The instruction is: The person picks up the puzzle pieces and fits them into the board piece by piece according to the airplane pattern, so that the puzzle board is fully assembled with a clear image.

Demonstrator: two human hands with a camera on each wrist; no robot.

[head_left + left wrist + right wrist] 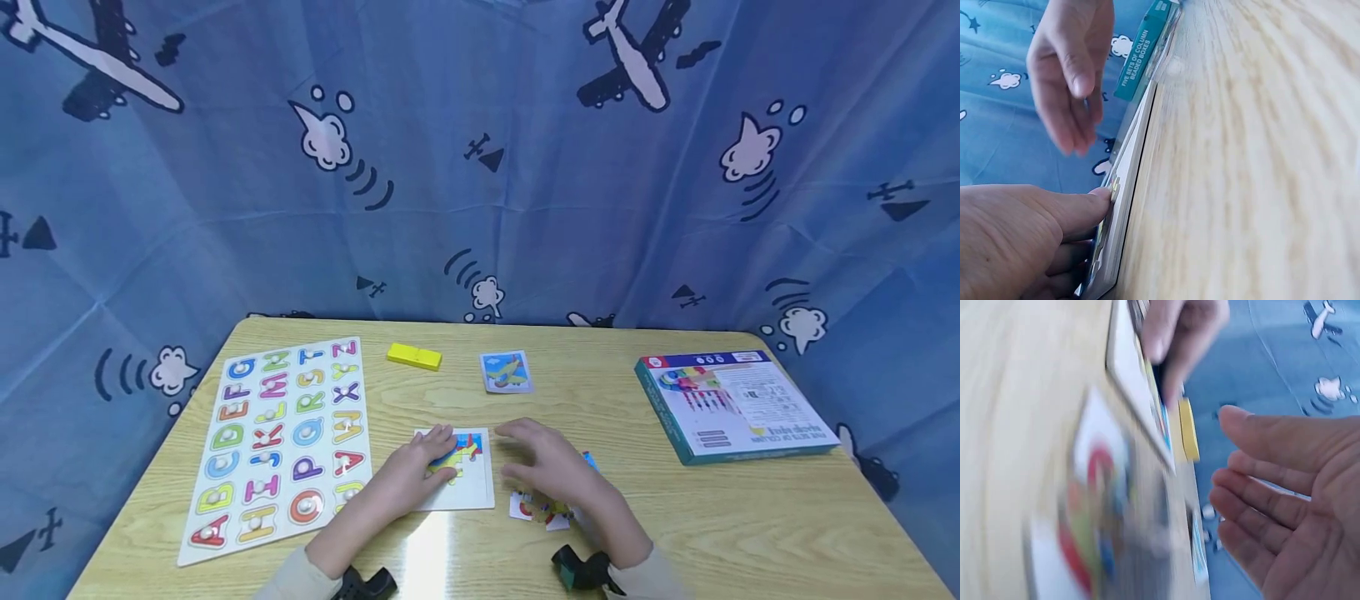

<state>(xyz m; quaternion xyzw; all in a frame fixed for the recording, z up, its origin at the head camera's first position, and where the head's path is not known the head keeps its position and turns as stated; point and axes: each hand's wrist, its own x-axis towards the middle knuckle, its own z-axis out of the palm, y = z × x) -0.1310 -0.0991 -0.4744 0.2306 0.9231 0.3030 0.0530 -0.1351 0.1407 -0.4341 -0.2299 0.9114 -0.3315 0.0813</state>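
Observation:
A white puzzle board (468,497) lies on the table with part of a colourful picture laid in it. My left hand (408,473) rests on its left part, fingers extended over the picture; in the left wrist view the thumb of the left hand (1029,237) touches the pieces. To the right of the board my right hand (551,467) hovers with relaxed fingers, holding nothing; the right wrist view shows the same hand (1297,494) with its palm facing the board (1138,394). Loose puzzle pieces (538,508) lie in a pile partly below it.
A letter board (288,450) covers the left of the table. At the back are a yellow block (414,356) and a small airplane picture card (507,372). A flat box (738,406) lies at the right. A blue printed curtain (480,167) hangs behind.

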